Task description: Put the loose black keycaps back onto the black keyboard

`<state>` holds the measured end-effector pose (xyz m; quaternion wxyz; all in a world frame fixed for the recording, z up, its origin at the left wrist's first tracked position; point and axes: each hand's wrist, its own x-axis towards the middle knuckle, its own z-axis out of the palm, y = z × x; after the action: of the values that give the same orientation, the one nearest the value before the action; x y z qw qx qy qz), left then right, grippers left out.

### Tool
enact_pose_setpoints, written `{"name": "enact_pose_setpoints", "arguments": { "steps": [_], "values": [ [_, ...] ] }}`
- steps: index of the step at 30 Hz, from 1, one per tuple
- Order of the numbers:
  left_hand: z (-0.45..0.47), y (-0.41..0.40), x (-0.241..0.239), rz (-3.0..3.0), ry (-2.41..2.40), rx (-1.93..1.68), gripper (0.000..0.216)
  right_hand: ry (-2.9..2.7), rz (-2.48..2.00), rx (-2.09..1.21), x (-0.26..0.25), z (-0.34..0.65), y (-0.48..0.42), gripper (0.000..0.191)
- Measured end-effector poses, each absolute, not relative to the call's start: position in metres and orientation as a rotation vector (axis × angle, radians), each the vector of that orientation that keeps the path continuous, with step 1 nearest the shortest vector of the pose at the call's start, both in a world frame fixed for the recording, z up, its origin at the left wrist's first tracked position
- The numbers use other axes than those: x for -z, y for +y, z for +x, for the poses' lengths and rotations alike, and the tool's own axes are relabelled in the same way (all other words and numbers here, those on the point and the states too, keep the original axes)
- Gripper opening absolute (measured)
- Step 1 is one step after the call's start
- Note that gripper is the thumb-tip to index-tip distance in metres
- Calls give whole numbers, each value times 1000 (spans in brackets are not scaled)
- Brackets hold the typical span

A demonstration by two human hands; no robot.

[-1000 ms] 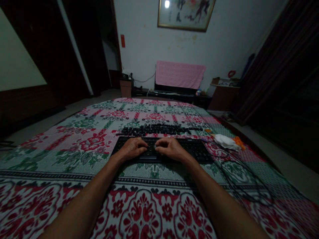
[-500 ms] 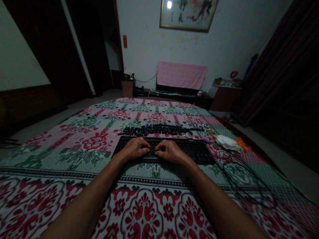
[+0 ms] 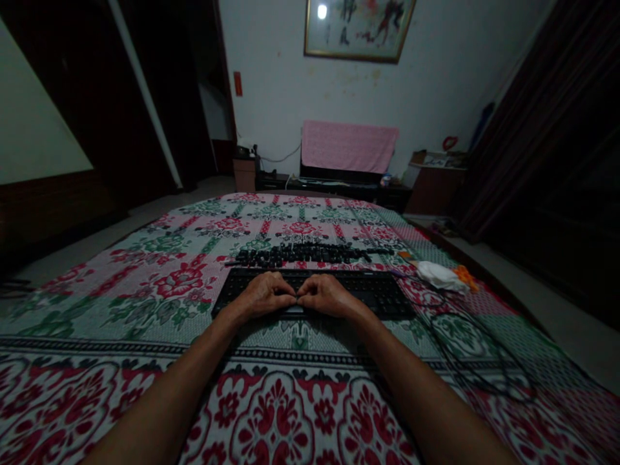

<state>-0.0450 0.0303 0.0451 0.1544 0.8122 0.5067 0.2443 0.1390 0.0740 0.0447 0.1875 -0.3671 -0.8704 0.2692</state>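
Keyboard (image 3: 387, 297) is laid flat on bedspread (image 3: 278, 394), loose keys (image 3: 320, 252) strewn just beyond. Left hand (image 3: 265, 294) and right hand (image 3: 327, 295) are curled over it, tips nearly meeting — grip cannot be told. Loose keys could be scattered if keyboard is shoved forward.

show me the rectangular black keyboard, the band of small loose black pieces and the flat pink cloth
Rectangular black keyboard (image 3: 383, 294), head view: its key area, right part.
Band of small loose black pieces (image 3: 317, 252), head view: near its middle.
Flat pink cloth (image 3: 349, 146), head view: middle of its front.
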Motion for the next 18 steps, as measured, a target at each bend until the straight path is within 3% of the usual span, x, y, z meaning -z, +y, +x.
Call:
{"name": "enact_pose_setpoints", "arguments": {
  "steps": [18],
  "values": [
    [-41,32,-45,2300,1522,-613,22,-2456,-967,-861,-43,142,77,22]
  ]
}}
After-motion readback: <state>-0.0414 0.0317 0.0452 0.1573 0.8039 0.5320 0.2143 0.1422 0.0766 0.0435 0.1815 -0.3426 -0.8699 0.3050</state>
